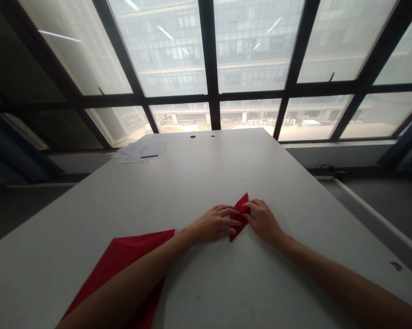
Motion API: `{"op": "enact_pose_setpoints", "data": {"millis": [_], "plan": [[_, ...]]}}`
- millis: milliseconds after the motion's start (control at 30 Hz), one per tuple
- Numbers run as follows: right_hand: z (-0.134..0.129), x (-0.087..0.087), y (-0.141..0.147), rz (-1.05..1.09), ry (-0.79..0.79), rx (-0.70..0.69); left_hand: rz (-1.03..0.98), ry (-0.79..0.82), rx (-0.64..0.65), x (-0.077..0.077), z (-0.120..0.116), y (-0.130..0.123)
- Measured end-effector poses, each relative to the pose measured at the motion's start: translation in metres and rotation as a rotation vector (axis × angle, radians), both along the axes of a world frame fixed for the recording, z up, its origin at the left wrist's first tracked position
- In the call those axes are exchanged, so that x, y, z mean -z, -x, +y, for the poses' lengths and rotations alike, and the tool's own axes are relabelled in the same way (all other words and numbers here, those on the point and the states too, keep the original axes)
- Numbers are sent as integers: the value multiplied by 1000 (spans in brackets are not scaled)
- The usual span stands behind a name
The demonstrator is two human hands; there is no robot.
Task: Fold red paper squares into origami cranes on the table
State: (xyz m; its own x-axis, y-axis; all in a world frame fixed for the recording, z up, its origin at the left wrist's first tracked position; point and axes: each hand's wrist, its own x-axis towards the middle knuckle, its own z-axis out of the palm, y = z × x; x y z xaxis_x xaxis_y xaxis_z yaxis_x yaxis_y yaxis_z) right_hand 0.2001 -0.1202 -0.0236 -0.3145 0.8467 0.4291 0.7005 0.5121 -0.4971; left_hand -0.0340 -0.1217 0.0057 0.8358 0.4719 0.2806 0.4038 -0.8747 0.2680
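A small folded red piece [239, 207], paper or cloth, lies on the white table [199, 183] between my two hands, with pointed corners at its top and bottom. My left hand [218, 223] rests over its left side, fingers spread and lying on it. At its right edge my right hand [263, 221] has thumb and forefinger brought close together on the red piece. A larger red sheet [124, 251] lies at the lower left, partly hidden under my left forearm.
Loose white papers [142, 148] with a dark pen [149, 156] on them lie at the table's far left. Two small dark spots mark the far edge. Large windows stand beyond, and a dark cable [332, 170] lies past the right edge.
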Motion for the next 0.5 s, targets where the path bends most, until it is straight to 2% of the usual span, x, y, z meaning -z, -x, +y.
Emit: {"op": "enact_pose_setpoints", "data": {"millis": [300,500], "plan": [[2,-3,-2,-62,-40,-29,52,-43,-42,-3,-3,3],[-4,-4,-3,-184,-35,-77,54,-60,1,-2,-1,2]]}}
